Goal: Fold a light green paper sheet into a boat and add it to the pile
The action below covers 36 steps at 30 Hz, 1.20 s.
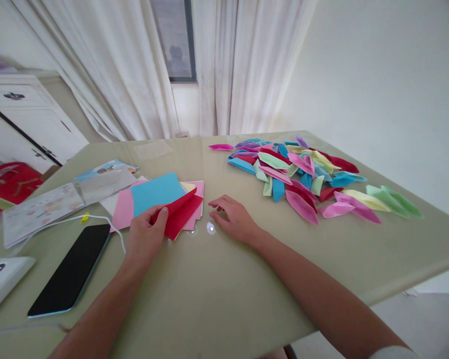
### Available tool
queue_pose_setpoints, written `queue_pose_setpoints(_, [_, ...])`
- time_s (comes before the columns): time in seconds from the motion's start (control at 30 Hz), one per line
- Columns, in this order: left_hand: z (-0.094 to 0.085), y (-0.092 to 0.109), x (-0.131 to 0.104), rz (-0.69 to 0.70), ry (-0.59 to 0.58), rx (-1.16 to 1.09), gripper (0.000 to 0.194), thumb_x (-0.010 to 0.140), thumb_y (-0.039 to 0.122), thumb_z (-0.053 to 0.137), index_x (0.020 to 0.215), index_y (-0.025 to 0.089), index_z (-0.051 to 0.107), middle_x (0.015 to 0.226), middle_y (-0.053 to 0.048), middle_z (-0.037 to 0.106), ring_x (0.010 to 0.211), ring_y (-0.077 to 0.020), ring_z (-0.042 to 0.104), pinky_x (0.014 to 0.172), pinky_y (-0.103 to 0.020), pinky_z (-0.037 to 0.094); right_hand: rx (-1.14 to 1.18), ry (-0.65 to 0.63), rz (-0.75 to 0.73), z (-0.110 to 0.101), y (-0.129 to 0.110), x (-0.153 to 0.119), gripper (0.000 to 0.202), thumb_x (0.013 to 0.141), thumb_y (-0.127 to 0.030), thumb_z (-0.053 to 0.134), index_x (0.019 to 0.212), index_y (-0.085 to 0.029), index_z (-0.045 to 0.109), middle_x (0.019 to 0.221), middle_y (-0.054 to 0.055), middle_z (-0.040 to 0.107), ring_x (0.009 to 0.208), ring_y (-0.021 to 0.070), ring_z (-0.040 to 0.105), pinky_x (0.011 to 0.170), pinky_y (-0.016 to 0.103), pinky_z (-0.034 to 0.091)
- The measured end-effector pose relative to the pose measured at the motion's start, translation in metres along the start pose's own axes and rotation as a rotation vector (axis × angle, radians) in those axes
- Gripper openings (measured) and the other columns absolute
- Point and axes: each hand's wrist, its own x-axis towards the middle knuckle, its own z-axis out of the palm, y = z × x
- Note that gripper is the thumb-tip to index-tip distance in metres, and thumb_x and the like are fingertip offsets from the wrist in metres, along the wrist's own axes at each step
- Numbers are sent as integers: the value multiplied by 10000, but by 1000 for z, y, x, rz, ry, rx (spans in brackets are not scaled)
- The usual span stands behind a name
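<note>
Pinched in my left hand (149, 234) is a sheet of red paper (183, 215), bent along its length so that one flap stands up. It is held over the near right part of a loose stack of coloured sheets, with a blue sheet (155, 192) on top and a pink sheet (122, 209) showing at the left. My right hand (234, 218) hovers just right of the red paper, fingers curled loosely and apart, holding nothing. Farther right lies a pile of folded paper pieces (273, 160) in pink, green, blue, red, yellow and purple.
A black phone (71, 269) and a white device (5, 281) lie at the left, near a white cable (97, 216). Behind them are a patterned booklet (43, 212) and a clear plastic sleeve (105, 187). Curtains (108, 65) hang beyond the table's far edge.
</note>
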Motion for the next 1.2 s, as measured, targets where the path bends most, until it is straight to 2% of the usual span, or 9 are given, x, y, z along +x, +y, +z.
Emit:
queue_pose_setpoints(0.1, [-1, 1, -1, 192, 9, 209, 366, 987, 362, 514, 1235, 223, 745, 1035, -73, 809, 854, -289, 726, 733, -355, 514, 0, 1, 3, 0, 0, 0, 240, 1006, -198, 665, 1241, -166, 698, 1170, 114, 714, 975, 213, 690, 902, 359, 535])
queue_pose_setpoints(0.27, [3, -5, -5, 459, -116, 449, 364, 964, 251, 458, 1126, 201, 780, 1289, -117, 743, 1120, -315, 717, 995, -421, 528, -9, -14, 4, 1, 1, 0, 251, 1005, -195, 672, 1250, -146, 696, 1187, 120, 711, 983, 213, 696, 911, 363, 535])
queue_pose_setpoints(0.37, [3, -4, -8, 486, -185, 603, 434, 964, 371, 556, 1311, 162, 710, 1367, -139, 702, 1201, -342, 689, 1051, -455, 524, -20, -20, -6, 1, 1, 0, 246, 1005, -182, 672, 1248, -150, 697, 1193, 116, 711, 986, 205, 693, 921, 357, 534])
queue_pose_setpoints(0.47, [1, -3, -8, 490, -238, 652, 375, 998, 346, 512, 1276, 197, 716, 1348, -108, 717, 1185, -312, 701, 1017, -425, 537, -24, -20, -7, 1, 1, -1, 242, 1007, -179, 671, 1247, -158, 698, 1188, 111, 708, 981, 197, 692, 919, 349, 534])
queue_pose_setpoints(0.6, [-1, -5, -3, 438, -156, 621, 355, 1042, 280, 393, 1152, 181, 716, 1235, -121, 759, 1090, -303, 733, 896, -398, 554, -28, -24, -7, 1, 1, 0, 243, 1004, -177, 677, 1245, -156, 700, 1188, 107, 708, 981, 198, 698, 920, 350, 532])
queue_pose_setpoints(0.73, [-2, -8, 2, 335, -82, 614, 388, 1063, 223, 352, 1360, 198, 600, 1197, -113, 778, 1041, -301, 755, 779, -365, 547, -25, -26, -7, 1, 1, 0, 234, 1004, -176, 676, 1236, -152, 703, 1174, 107, 711, 967, 198, 697, 910, 353, 532])
queue_pose_setpoints(0.9, [-1, -9, 0, 408, -119, 693, 410, 988, 87, 388, 1217, 209, 705, 1282, -108, 728, 976, -258, 746, 775, -352, 549, -23, -26, -14, 1, 3, 1, 240, 1001, -180, 682, 1237, -138, 700, 1156, 109, 711, 964, 201, 693, 904, 352, 531])
queue_pose_setpoints(1.1, [-1, -11, -4, 558, -108, 835, 323, 1043, 396, 543, 1181, 190, 750, 1311, -116, 688, 1090, -320, 714, 926, -434, 578, -12, -34, -19, 2, 4, 1, 233, 998, -177, 681, 1228, -140, 702, 1144, 105, 707, 957, 200, 692, 896, 348, 532])
queue_pose_setpoints(1.2, [-1, -13, -1, 543, -162, 887, 324, 1073, 358, 479, 1104, 198, 759, 1326, -122, 669, 1039, -293, 725, 855, -407, 598, -16, -35, -16, 1, 4, 1, 230, 997, -177, 685, 1222, -135, 704, 1140, 106, 710, 955, 204, 688, 891, 351, 529])
